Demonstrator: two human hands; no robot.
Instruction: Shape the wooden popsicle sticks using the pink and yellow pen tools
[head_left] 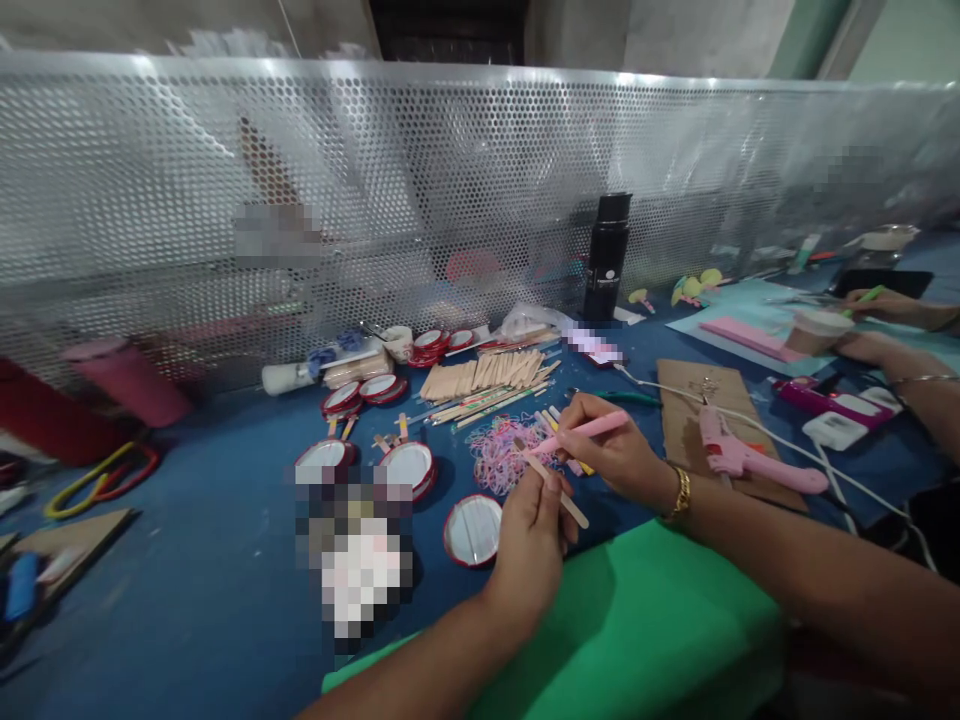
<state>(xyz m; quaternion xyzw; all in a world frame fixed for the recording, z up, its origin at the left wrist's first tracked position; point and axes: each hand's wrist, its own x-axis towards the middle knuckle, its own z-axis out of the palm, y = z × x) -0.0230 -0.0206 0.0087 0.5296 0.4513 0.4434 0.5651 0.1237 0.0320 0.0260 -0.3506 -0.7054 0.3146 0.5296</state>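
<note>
A blue table (pixel 210 560) fills the frame, with a shiny metal wall full of small holes (pixel 375 180) behind it.

Closest, at the bottom middle, the left hand (pixel 534 535) pinches a flat plain wooden craft stick (pixel 551 484) so it points up and to the left, easy to reach. Touching its top end, the right hand (pixel 619 452) holds a thin pink stick (pixel 589 430) between closed fingers, like a pen. A bright green cloth (pixel 645 620) lies under both arms.

Just left of the hands sit round red-rimmed lids with white middles (pixel 472 530). Right behind the hands is a pile of tiny pink rubber bands (pixel 501 458), so it sits close to the work. To the right, a pink glue gun (pixel 739 455) rests on brown cardboard (pixel 701 400), and its cord crosses the table.

Farther back lies a heap of wooden sticks (pixel 487 372), then a tall black bottle (pixel 607 255). At the far right, another person's hands (pixel 874 325) work near a small cup (pixel 817 328).
</note>
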